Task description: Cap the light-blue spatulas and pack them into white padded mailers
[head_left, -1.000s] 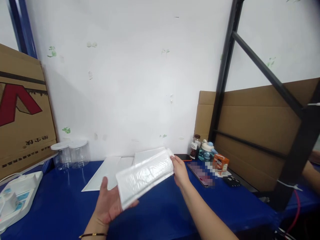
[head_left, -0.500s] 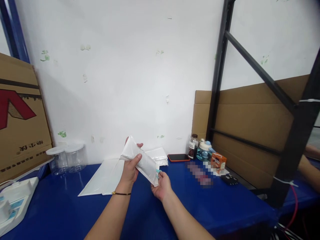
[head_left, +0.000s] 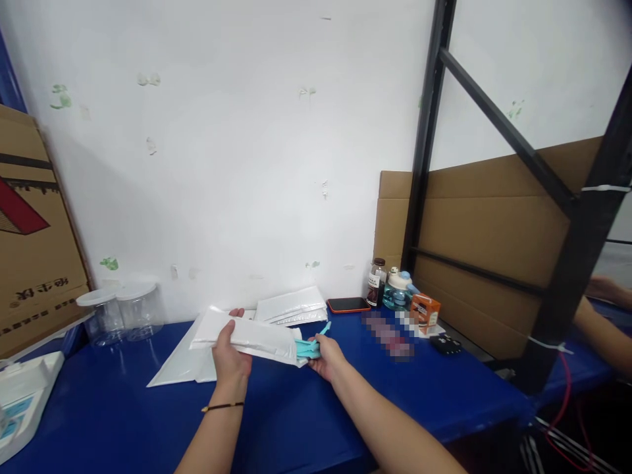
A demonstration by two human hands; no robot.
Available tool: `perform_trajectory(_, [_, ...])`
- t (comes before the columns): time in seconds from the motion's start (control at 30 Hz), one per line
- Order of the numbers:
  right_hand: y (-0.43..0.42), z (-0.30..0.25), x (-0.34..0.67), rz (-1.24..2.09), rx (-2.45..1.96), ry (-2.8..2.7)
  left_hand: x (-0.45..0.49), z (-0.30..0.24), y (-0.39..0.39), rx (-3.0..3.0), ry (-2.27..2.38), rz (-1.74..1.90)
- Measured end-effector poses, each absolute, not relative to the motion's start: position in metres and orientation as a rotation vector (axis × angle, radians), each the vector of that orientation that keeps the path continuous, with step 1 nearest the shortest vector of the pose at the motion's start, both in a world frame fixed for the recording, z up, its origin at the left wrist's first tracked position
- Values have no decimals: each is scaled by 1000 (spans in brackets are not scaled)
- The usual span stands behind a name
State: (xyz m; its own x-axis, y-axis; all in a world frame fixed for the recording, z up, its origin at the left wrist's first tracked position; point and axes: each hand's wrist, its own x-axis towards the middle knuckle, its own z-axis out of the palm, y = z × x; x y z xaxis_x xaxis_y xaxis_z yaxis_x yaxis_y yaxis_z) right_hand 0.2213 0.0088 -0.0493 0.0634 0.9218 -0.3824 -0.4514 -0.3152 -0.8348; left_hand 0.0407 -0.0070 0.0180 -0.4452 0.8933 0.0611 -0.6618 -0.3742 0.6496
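My left hand (head_left: pixel 231 352) is closed around a white padded mailer (head_left: pixel 269 339), thumb on top, holding it nearly level above the table. Several thin teal plastic pieces (head_left: pixel 307 349) stick out of the mailer's right end; their exact kind is unclear. The fingers of my right hand (head_left: pixel 330 359) are closed on these pieces at the opening, and one strip angles upward past them. Beneath and behind the held mailer lies a flat white mailer (head_left: pixel 170 368). A small stack of white mailers (head_left: pixel 293 306) rests behind, against the wall.
On the blue table (head_left: pixel 296 421), a phone (head_left: pixel 348 305), a dark bottle (head_left: pixel 376 283), a teal water bottle (head_left: pixel 396 293), an orange box (head_left: pixel 424 313) and a black object (head_left: pixel 445 344) stand or lie right. Clear jars (head_left: pixel 139 313) and a power strip (head_left: pixel 32 395) are left. Another person's arm (head_left: pixel 605 329) shows far right.
The held mailer has swung from a steep tilt to nearly level and moved lower and left. More of the teal pieces now show outside its right end, in my right hand.
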Motion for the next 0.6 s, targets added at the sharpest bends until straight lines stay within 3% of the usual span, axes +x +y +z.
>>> perform_trajectory(0.2, [15,-43,233,1584,-1465,-790,11,-1,-2,313,739,1947])
perform_trajectory(0.6, [25,-39,236,1388,-1756,-1102,-51,14,-13,527,766,1904])
